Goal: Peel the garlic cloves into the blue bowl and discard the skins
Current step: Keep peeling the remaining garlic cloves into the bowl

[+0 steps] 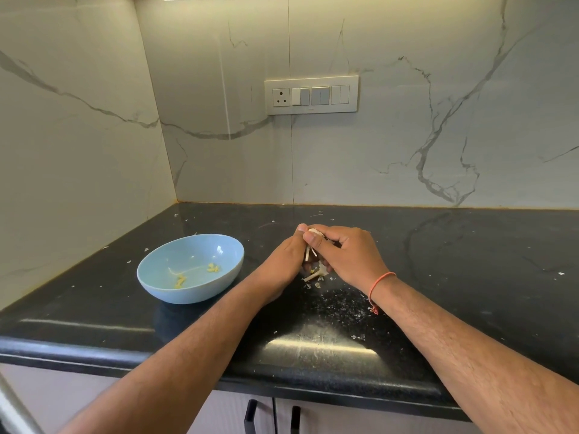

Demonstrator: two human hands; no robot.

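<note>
Head view, what things are made of: We see a black stone counter (438,277), shiny, with a rounded front edge. The wall behind it is pale marble with grey veins.
Bowl: The blue bowl (163,278) is smooth and oval. It sits on the counter, left of our hands and apart from them.
In the bowl: A few small yellow garlic pieces (213,268) lie on the bottom, in two little groups.
Hands: Our left hand (283,258) and our right hand (347,252) are pressed close together above the counter. Their fingers curl round the same garlic clove (314,232).
Where the garlic is: The clove is held between both thumbs, right of the bowl. Thin papery strips hang down from it.
Skins: Pale, dry garlic skins (313,277) lie on the counter just under our hands. Tiny white flakes are spread over the counter near our right wrist.
Wrist: An orange thread band (380,285) goes round our right wrist.
Wall: A white switch plate (311,94) with one socket sits on the marble.
Hard to see: Our fingers hide most of the clove, so we cannot tell how much skin is on it.
Cut off: The cupboard doors and dark handles below the counter run off the bottom edge.
</note>
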